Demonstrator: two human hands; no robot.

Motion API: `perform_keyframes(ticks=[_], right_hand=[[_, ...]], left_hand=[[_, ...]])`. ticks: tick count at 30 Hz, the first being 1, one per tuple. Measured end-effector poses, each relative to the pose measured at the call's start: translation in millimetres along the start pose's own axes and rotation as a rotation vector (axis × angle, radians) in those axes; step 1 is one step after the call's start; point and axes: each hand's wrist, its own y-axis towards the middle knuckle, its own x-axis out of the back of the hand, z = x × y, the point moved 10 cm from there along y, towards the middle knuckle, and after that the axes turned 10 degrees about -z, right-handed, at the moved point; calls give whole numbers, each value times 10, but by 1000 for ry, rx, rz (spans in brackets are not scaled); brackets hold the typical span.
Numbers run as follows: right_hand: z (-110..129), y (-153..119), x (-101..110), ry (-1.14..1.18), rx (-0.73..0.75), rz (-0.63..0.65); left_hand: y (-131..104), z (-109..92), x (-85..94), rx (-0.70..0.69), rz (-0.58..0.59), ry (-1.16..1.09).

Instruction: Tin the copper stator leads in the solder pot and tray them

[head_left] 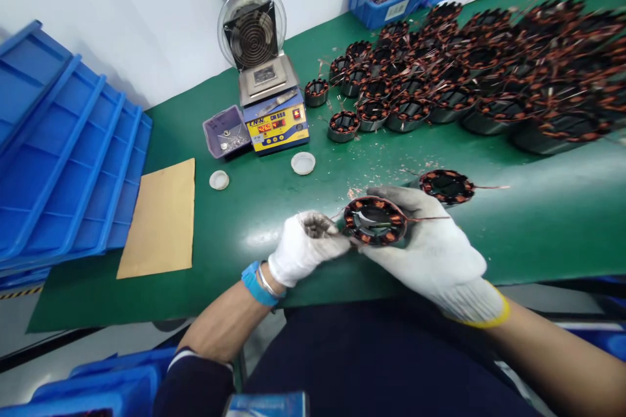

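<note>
My right hand (430, 251), in a white knit glove with a yellow cuff, grips a motor stator (375, 221) from its right side. The stator is a dark ring wound with copper coils, its open top tilted toward me. A copper lead (428, 218) sticks out to its right, over the glove. At the ring's left edge, my left hand (310, 244), also gloved in white, is closed in a pinch. A thin wire runs from the ring toward its fingers, whose tips are partly hidden. Just behind my right hand, another stator (446, 187) sits on the green table (235, 208).
Many wound stators (482, 58) crowd the back right. A yellow-and-blue solder pot (276, 124) with a round fume hood (252, 26) stands at the back, beside a purple bin (212, 137). Two small white dishes (303, 163), brown cardboard (161, 221), blue crates (73, 143) and copper scraps lie around.
</note>
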Motion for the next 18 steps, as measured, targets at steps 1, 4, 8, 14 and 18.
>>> perform_keyframes(ticks=[1, 4, 8, 14, 18], right_hand=[[-22, 8, 7, 24, -39, -7], [-67, 14, -3, 68, -143, -26], [-87, 100, -81, 57, -174, -23], [-67, 797, -110, -140, -148, -75], [-18, 1305, -290, -338, -168, -3]], left_hand=[[-14, -19, 6, -5, -3, 33], [-102, -33, -53, 38, 67, 110], [-93, -78, -24, 54, 87, 134], [307, -250, 653, -209, -307, 18], [461, -214, 933, -271, -412, -38]])
